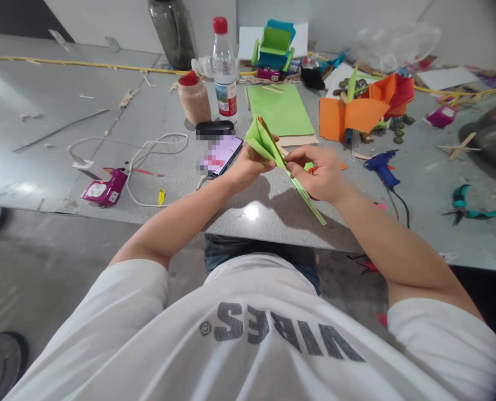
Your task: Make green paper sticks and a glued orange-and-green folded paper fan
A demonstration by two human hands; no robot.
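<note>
A folded green paper piece (261,139) with an orange edge is held over the front of the table. My left hand (254,163) is closed on its lower left side, the thumb pressed against it. At its right edge my right hand (317,171) pinches the paper between thumb and fingers. A long thin green strip (308,200) slants down from between the hands toward the table's front edge. Part of an orange and green item beneath my right fingers is mostly hidden. Behind the hands lies a stack of green paper sheets (281,108).
A phone (221,155) and white cable lie left of my hands. Behind stand a plastic bottle (225,78) and a jar (194,100). To the right are orange paper shapes (356,116), a blue glue gun (383,169) and teal-handled pliers (465,206). A green-blue paper chair (275,47) stands farther back.
</note>
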